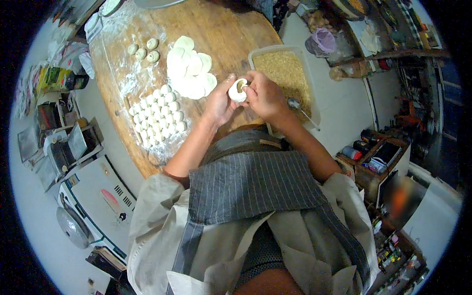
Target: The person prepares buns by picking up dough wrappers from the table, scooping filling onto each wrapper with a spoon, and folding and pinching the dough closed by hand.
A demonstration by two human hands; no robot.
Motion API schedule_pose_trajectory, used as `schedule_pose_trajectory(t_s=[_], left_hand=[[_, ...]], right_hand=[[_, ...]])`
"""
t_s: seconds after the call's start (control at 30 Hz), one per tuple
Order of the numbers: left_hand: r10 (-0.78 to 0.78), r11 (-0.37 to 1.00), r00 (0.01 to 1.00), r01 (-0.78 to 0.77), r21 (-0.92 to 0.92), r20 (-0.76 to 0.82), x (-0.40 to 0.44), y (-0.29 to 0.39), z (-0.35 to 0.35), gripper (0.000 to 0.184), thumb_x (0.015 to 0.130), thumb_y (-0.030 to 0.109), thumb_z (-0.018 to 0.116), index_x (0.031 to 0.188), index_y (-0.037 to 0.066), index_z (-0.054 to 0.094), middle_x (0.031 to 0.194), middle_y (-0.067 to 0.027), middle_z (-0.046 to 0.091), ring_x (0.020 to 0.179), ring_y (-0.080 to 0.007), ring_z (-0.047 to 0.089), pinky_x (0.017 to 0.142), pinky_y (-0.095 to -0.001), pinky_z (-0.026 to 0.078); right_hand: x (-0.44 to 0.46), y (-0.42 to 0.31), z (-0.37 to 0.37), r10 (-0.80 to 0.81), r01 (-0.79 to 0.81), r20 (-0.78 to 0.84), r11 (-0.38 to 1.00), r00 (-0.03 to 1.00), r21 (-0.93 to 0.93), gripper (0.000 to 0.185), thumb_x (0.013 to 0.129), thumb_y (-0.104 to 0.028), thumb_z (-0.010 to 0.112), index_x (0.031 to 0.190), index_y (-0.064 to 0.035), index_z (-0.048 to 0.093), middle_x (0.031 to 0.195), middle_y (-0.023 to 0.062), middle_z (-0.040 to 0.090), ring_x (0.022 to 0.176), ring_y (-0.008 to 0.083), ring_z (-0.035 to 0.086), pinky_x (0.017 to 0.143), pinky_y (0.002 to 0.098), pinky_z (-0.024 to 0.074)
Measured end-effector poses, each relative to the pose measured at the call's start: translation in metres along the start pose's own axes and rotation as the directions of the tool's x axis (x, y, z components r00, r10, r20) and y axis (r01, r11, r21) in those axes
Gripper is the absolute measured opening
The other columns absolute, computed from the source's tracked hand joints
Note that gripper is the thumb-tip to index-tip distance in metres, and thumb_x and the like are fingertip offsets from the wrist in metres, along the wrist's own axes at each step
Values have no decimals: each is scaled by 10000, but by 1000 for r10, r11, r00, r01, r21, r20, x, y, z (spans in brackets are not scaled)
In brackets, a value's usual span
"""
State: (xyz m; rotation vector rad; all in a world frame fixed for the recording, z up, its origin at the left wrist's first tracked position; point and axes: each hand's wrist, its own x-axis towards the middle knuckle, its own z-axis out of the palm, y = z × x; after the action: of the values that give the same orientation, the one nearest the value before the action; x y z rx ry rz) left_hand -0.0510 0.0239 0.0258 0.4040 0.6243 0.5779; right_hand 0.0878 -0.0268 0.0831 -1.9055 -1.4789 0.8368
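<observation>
Between my two hands is a half-closed dumpling (237, 93), its white dough gathered round an opening where brown filling shows. My left hand (220, 103) cups it from the left side, the thumb near the rim. On the other side, the fingers of my right hand (268, 97) pinch the dough edge. Just beyond my left hand lies an overlapping pile of flat round wrappers (187, 69). A plastic tub (314, 93) of crumbly brown filling (279, 69) stands by my right hand, and a metal spoon (301, 109) rests in it at the near corner.
Rows of small white dough pieces (157, 115) sit on the floured wooden table (231, 29) at left. Behind them are several speckled round balls (153, 56). Shelves and a purple-lined bin (322, 40) stand at right, a white cabinet (98, 196) at lower left.
</observation>
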Motion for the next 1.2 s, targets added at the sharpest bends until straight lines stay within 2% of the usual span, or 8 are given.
schedule_pose_trajectory(t_s=[0.33,0.53,0.6,0.73,0.9,0.97,1.1,1.2], left_hand=[[-135,988,989,139,70,-64,5,1,-11,411,989,416,399,1026,51,584,820,-89,659,633,-180,638,470,-267,511],[-205,954,772,296,-55,602,24,-2,-43,492,1001,455,314,1062,40,572,878,-88,659,715,-190,651,558,-304,555],[-82,990,993,72,-122,-83,0,5,12,511,1010,430,292,1124,10,560,993,-113,639,869,-210,642,726,-356,551],[8,993,999,-14,-113,-53,7,-16,-12,478,1014,378,310,1170,-8,544,1084,-124,612,985,-218,612,860,-380,509],[128,953,990,-106,284,-60,8,-18,-18,417,999,363,380,1150,17,556,940,-76,636,817,-177,622,719,-319,516],[136,925,990,-112,364,-40,8,-16,-22,418,995,379,386,1129,25,563,892,-63,634,750,-166,611,664,-301,503],[53,921,991,-2,389,-122,0,-6,-8,423,988,418,393,1046,41,578,780,-41,627,603,-141,577,536,-264,466],[104,874,990,-47,483,-93,10,-13,-25,431,986,435,390,996,49,581,747,-43,618,583,-138,571,484,-259,439]], right_hand=[[-2,5,5,-106,105,-10,991,994,-86,180,858,-117,556,984,8,585,886,209,624,842,371,614,736,444,478],[7,19,12,-37,35,30,998,999,57,194,845,-171,536,923,-15,620,854,225,646,813,407,626,728,487,493],[11,24,13,-11,9,43,999,999,52,182,841,-162,534,916,-20,620,847,226,648,811,404,628,724,487,493],[8,13,2,16,-11,118,999,993,-44,227,844,-151,526,1003,-14,612,848,228,650,799,396,634,716,485,498],[3,16,6,-174,173,1,980,985,98,280,863,-142,505,1089,1,587,859,221,654,790,376,642,704,477,500],[4,9,2,-26,-24,181,963,983,270,268,877,-143,489,1086,-8,589,867,203,661,787,360,649,704,468,498],[9,20,7,-202,199,123,979,972,42,271,888,-152,484,1096,-11,586,871,191,668,786,353,653,716,456,501],[7,-2,-6,49,-61,309,998,950,30,256,890,-162,491,1070,-7,588,871,200,661,788,365,647,724,458,501]])
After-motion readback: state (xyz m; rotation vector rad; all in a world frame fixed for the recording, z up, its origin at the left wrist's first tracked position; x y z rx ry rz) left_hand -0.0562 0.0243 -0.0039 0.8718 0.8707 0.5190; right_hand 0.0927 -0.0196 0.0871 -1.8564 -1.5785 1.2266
